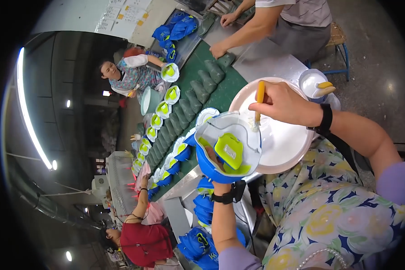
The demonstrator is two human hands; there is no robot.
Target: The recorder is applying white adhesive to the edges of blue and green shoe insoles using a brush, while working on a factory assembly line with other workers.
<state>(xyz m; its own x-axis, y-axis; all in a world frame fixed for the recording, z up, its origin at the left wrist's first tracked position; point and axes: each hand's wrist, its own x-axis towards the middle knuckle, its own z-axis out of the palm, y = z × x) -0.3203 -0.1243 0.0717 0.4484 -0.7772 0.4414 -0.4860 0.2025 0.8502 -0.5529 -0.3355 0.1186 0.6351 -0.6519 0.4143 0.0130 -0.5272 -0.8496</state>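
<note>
My left hand (221, 187), mostly hidden behind it, holds up a blue shoe upper (202, 164) with its pale lining turned toward me. A lime-yellow piece with a small white label (230, 151) shows inside the opening. My right hand (285, 104) is closed round the yellow handle of a brush (259, 96). Its whitish bristles point down at the upper's right rim, over the edge of a wide bowl (238, 100) of white liquid. Whether the bristles touch the lining is hard to tell.
Left of the bowl, a green conveyor belt (225, 92) carries rows of dark foot-shaped pieces (184, 110) and blue uppers (172, 94). Blue uppers (195, 243) pile near my left forearm. A white tub with a yellow-handled brush (311, 81) stands beyond the bowl. Several co-workers (146, 240) surround the belt.
</note>
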